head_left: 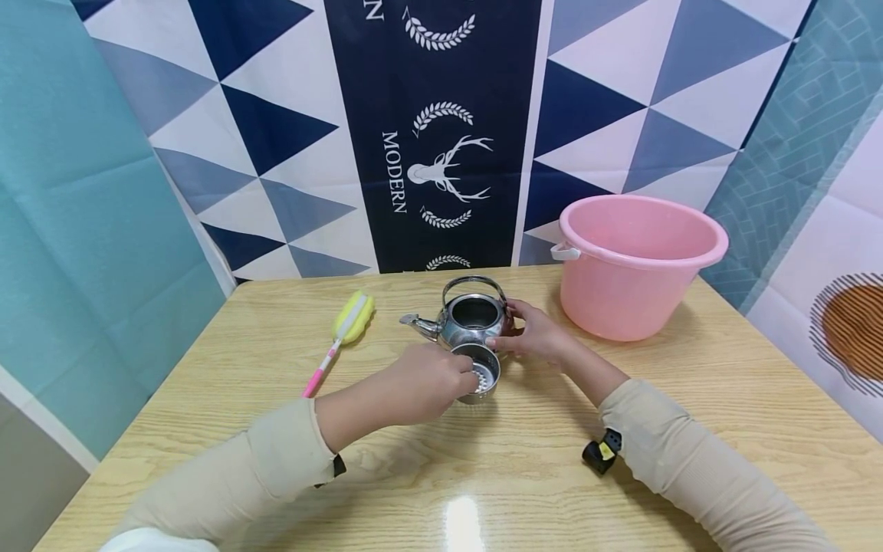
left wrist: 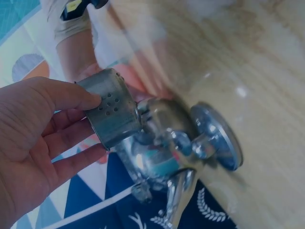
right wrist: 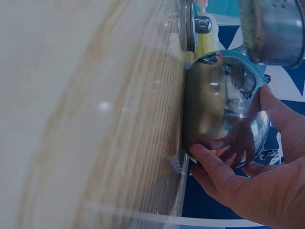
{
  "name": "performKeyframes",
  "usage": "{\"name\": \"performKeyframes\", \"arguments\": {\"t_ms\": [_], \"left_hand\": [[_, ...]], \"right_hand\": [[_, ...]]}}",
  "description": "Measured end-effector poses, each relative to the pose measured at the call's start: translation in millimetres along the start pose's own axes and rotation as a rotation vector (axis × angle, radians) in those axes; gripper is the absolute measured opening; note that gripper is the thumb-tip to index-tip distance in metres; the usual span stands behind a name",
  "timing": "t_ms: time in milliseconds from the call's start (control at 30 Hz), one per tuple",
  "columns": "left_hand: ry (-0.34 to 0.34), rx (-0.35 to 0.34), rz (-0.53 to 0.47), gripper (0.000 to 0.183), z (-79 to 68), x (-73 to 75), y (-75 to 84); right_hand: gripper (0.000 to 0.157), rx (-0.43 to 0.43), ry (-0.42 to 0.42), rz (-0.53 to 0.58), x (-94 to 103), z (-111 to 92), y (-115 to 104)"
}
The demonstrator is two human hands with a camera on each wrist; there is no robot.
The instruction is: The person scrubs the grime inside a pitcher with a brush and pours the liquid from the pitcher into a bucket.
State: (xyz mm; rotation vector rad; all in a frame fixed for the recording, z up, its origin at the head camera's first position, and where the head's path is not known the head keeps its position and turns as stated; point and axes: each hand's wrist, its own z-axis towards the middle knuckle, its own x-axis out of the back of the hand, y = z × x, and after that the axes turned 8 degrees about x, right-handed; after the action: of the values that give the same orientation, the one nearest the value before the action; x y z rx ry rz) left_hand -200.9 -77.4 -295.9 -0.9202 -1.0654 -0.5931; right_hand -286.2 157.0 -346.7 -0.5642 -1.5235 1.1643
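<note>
- Bucket [head_left: 607,303]: right side of the frame, perhaps leaving elbow room.
- Kettle [head_left: 455,331]: centre, upright, uncovered; the right hand [head_left: 534,333] grips its side, probably steadying it.
- Brush [head_left: 353,318]: left of centre.
- Strainer [head_left: 489,368]: just below the kettle's opening, tilted; the left hand [head_left: 431,383] pinches it, thumb against fingers.
- Lid [left wrist: 217,131]: centre right, left-wrist view, knob up.

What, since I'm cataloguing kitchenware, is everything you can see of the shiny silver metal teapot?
The shiny silver metal teapot has a rounded, mirror-like body, a spout pointing left in the head view and an arched metal handle raised over its uncovered round mouth. It stands upright on the light wood-grain table. The right hand grips its side; whether the perforated metal strainer cup touches it is unclear.
</note>
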Motion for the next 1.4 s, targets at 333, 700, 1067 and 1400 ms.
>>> {"name": "performKeyframes", "arguments": {"t_ms": [333,700,1067,1400], "left_hand": [[-0.061,-0.025,-0.014,0.012,4.8,-16.9,8.5],[-0.098,-0.02,-0.053,0.017,11.2,-28.8,6.7],[-0.154,-0.038,-0.107,0.018,19.2,-33.7,9.5],[-0.185,-0.026,-0.129,0.017,20.7,-34.4,10.5]], "right_hand": [[0.093,-0.018,-0.005,-0.008,0.5,-1,-1],[0.094,-0.024,-0.005,-0.02,1.4,0,-1],[0.092,-0.023,-0.01,-0.005,1.7,0,-1],[0.094,-0.03,-0.014,0.003,1.6,1,1]]}}
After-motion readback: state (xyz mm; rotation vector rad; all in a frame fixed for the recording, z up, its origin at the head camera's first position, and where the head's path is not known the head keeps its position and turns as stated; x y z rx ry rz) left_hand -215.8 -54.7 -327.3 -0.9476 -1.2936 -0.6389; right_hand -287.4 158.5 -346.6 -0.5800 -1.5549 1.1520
